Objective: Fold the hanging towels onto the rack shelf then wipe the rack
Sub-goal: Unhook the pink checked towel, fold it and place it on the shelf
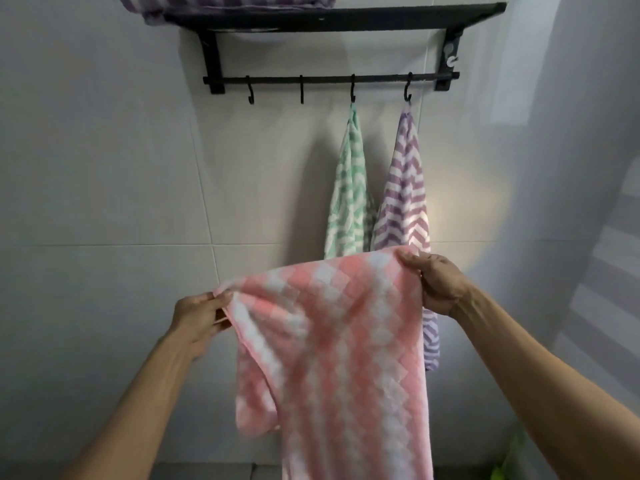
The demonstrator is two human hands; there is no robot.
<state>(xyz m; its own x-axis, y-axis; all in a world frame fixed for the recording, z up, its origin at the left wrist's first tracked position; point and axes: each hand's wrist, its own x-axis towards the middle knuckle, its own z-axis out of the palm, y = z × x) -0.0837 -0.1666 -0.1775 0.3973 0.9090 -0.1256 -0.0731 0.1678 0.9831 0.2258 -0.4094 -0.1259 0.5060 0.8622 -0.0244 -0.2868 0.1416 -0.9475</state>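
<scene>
**Pink towel held spread below the wall rack**

A person holds a pink-and-white checked terry towel (332,341) stretched out in front of a tiled wall (104,168). The left hand (199,322) pinches the towel's left top corner, fingers curled tight around the bunched edge. The right hand (438,284) grips the right top corner, somewhat higher, with the thumb over the cloth and the fingers folded behind it. Between the two hands the top edge sags a little, and the rest of the towel hangs down past the bottom of the view.

Above, a black metal towel rack (332,19) is fixed to the wall, with a flat shelf on top and a rail of four hooks beneath. On the shelf's left end lies a folded purple-and-white striped towel (225,3), its edge hanging slightly over the shelf front. The two left hooks are bare. From the third hook hangs a green-and-white zigzag towel (349,192), and from the rightmost hook a purple-and-white zigzag towel (403,188); the two touch side by side, their lower ends hidden behind the pink towel.
</scene>
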